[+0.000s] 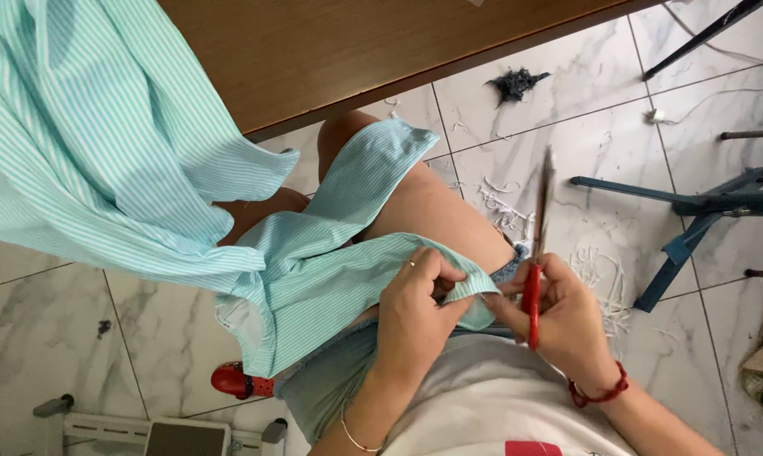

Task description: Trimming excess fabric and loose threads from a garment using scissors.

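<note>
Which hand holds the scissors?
The right hand, with the red cord bracelet; it grips the red-handled scissors. The left hand pinches the striped cloth.

Glossy white marble-patterned floor tiles [52, 338] with grey veins lie under a brown wooden tabletop [356, 51]. White thread scraps [504, 207] and a dark fluff clump [516, 83] litter the tiles, near a blue metal stand [694, 211].

Left hand [415, 308] pinched closed, right hand [559, 317] fisted beside it.
</note>
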